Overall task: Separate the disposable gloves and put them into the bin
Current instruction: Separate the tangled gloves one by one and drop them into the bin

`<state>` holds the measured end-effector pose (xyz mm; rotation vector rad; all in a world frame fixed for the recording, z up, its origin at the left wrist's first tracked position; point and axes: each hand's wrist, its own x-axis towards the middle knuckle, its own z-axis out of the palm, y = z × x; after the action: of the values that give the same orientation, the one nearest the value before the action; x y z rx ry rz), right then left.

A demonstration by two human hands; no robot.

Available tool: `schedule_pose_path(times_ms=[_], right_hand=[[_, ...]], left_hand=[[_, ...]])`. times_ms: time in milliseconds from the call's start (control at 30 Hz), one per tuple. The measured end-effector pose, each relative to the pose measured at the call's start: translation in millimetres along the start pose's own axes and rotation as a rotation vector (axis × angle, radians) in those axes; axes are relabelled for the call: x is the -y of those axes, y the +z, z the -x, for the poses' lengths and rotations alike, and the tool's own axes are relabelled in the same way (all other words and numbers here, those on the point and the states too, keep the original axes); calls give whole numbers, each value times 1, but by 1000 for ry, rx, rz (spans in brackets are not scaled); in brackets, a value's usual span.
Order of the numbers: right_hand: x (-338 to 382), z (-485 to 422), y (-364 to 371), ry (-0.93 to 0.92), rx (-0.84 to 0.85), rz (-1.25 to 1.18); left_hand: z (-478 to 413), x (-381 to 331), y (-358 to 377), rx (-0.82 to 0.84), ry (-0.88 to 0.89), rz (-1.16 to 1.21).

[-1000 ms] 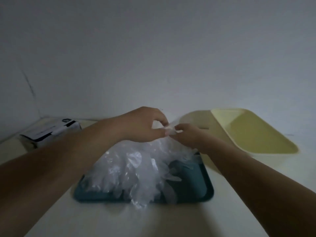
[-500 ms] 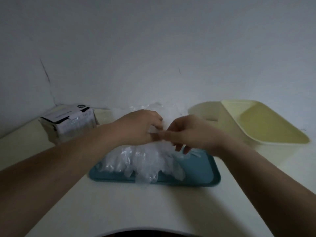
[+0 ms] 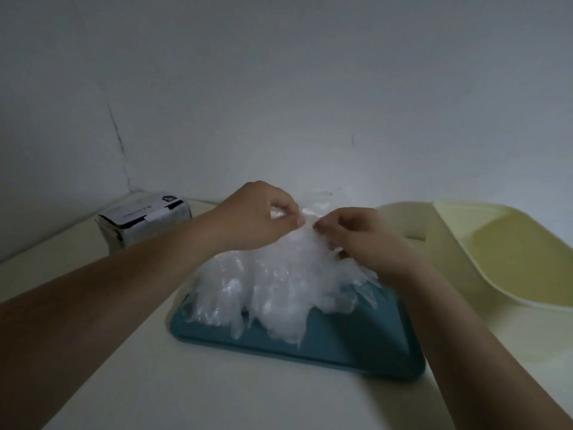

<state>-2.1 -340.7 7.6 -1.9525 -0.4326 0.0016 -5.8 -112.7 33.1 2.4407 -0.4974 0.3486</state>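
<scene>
both hands meet above the teal tray (image 3: 325,346): left hand (image 3: 257,218) and right hand (image 3: 356,237) each pinch the clear gloves (image 3: 279,283) heaped on it; the yellow bin (image 3: 502,252) sits at three o'clock.

- I see the pile of gloves (image 3: 279,283) on the tray (image 3: 356,342), on the table (image 3: 186,392).
- The bin (image 3: 511,259) sits right of the tray.
- The box (image 3: 142,225) stands back-left.

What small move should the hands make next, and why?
Probably draw the hands apart: the left hand and right hand both pinch the top of the glove clump over the teal tray, and no glove is free yet for the yellow bin.
</scene>
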Motion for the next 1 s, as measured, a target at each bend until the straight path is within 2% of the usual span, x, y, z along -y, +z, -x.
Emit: schedule_pose_path(times_ms=[100, 167, 367, 467, 533, 600, 667, 767, 800, 833, 867, 933, 1000], right_hand=[[5, 4, -11, 42, -90, -226], [10, 8, -21, 33, -191, -236], [5, 15, -40, -52, -273, 24], [5, 14, -40, -82, -338, 169], [10, 18, -39, -166, -350, 385], [12, 19, -33, -229, -291, 537], [10, 21, -20, -208, -150, 540], [-5, 19, -2, -81, 13, 624], [-8, 19, 1, -39, 39, 696], [-9, 18, 3, -20, 35, 752], [-9, 18, 5, -9, 14, 791], [-10, 21, 6, -9, -22, 835], [-9, 27, 6, -20, -42, 870]], left_hand=[[-11, -13, -9, -7, -18, 73], [-23, -21, -10, -55, -36, 95], [-57, -38, 2, -270, -40, 55], [-60, -46, 12, -254, -51, -2], [-54, -49, 18, -170, -35, -10], [-45, -48, 21, -81, 12, -38], [-31, -47, 17, -54, 66, -166], [0, -51, 6, -235, 257, -349], [14, -55, 3, -306, 357, -348], [27, -59, 2, -298, 448, -297], [40, -62, 0, -197, 489, -199], [63, -61, 4, 200, 364, -48], [79, -55, 18, 549, 250, -109]])
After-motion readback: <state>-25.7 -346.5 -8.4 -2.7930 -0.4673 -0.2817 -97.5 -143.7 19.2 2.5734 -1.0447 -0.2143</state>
